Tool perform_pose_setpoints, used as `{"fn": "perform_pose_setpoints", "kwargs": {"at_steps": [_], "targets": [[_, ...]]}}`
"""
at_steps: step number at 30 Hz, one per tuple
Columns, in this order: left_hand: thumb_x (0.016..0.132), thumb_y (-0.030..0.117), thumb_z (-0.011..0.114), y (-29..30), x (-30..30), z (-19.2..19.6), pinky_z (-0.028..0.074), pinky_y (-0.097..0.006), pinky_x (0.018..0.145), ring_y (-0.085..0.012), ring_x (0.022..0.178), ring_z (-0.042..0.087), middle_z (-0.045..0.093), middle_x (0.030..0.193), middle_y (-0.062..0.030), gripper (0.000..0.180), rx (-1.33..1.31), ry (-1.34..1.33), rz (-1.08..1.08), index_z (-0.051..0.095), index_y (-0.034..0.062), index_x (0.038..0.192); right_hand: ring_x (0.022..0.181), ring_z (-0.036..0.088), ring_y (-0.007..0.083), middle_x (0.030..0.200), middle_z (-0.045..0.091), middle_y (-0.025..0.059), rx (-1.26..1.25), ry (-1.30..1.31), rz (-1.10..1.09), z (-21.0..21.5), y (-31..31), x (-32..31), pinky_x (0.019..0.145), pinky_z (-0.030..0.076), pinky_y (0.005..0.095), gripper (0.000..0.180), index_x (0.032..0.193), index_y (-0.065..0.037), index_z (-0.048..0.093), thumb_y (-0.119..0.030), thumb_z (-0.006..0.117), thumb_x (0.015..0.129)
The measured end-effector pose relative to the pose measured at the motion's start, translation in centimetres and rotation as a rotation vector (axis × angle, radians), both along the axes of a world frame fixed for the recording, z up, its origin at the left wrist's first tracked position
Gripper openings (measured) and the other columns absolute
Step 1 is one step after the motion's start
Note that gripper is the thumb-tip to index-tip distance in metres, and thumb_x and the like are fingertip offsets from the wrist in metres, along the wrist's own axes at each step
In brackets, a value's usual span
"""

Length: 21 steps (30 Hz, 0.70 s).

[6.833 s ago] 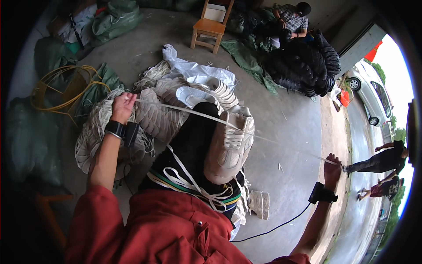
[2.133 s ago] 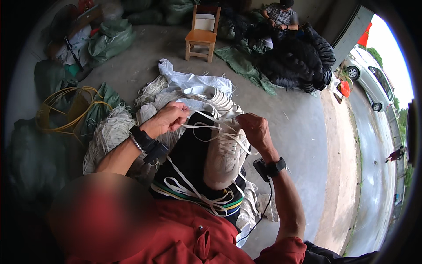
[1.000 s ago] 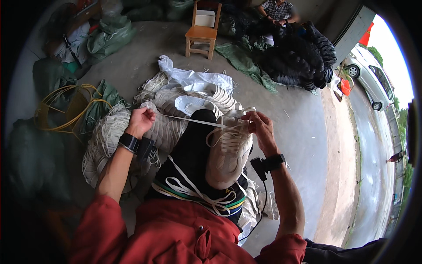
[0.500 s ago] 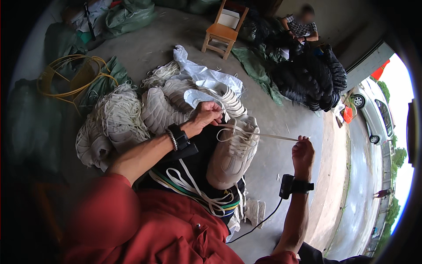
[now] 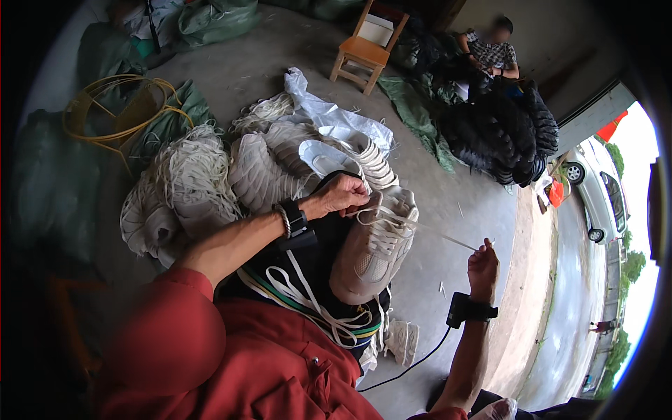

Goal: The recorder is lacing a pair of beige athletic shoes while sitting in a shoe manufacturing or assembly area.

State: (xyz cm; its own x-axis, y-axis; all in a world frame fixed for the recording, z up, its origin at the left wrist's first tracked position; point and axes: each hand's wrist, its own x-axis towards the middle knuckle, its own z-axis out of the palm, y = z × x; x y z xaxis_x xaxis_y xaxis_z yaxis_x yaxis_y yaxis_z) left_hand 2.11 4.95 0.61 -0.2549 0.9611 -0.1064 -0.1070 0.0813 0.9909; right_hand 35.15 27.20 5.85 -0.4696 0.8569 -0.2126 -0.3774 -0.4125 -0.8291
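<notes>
A beige sneaker (image 5: 362,262) rests toe toward me on my lap, over dark cloth. Its pale shoelace (image 5: 455,240) runs taut from the upper eyelets out to the right. My right hand (image 5: 483,266) is closed in a pinch on the lace's far end, away from the shoe. Beside the shoe's opening, my left hand (image 5: 339,196) has its fingers pinched on the lace near the tongue; the fingertips partly hide the grip. Loose white laces (image 5: 308,297) lie across my lap next to the sneaker.
Piled shoe uppers with laces (image 5: 196,171) lie ahead and left, beside a white sack (image 5: 336,115). Another pale sneaker (image 5: 402,341) is on the floor. Further off are a wooden chair (image 5: 367,49), black stacked goods (image 5: 497,133) and a seated person (image 5: 493,52). A cable hangs from my right wrist.
My right hand has dropped slightly, still holding the lace end. My left hand has shifted a little right and down, closer to the shoe's tongue. The view has turned slightly.
</notes>
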Motion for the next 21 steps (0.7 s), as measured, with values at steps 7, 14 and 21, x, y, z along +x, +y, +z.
{"fn": "perform_pose_setpoints", "kwargs": {"at_steps": [7, 14, 21], "targets": [[0.082, 0.017, 0.060, -0.2, -0.3, 0.8, 0.039, -0.018, 0.041, -0.0044, 0.051, 0.052, 0.055, 0.062, 0.0016, 0.013, -0.007, 0.016, -0.028, 0.059, 0.0040, 0.082, 0.058, 0.050, 0.0067, 0.072, 0.061, 0.0031, 0.384, -0.435, 0.096, 0.3, -3.2, -3.9, 0.051, 0.037, 0.0199, 0.014, 0.082, -0.006, 0.058, -0.019, 0.057, 0.085], [0.081, 0.014, 0.058, -0.1, -0.4, 1.1, 0.039, -0.018, 0.042, -0.0049, 0.050, 0.050, 0.054, 0.061, 0.0011, 0.010, -0.013, 0.066, -0.065, 0.059, 0.0037, 0.080, 0.076, 0.057, 0.0138, 0.079, 0.062, 0.0033, 0.816, -0.542, 0.171, -0.1, -5.3, -10.8, 0.072, 0.044, 0.0278, 0.009, 0.083, -0.001, 0.063, -0.009, 0.064, 0.078], [0.081, 0.016, 0.051, -0.1, -0.2, 0.9, 0.036, -0.021, 0.043, -0.0077, 0.047, 0.047, 0.050, 0.057, 0.0010, 0.011, -0.057, 0.196, -0.058, 0.055, 0.0078, 0.074, 0.065, 0.055, 0.0268, 0.066, 0.058, 0.0092, 1.560, -0.663, 0.262, -3.1, -7.9, -18.3, 0.060, 0.044, 0.0355, 0.008, 0.063, -0.007, 0.059, -0.014, 0.060, 0.066]]}}
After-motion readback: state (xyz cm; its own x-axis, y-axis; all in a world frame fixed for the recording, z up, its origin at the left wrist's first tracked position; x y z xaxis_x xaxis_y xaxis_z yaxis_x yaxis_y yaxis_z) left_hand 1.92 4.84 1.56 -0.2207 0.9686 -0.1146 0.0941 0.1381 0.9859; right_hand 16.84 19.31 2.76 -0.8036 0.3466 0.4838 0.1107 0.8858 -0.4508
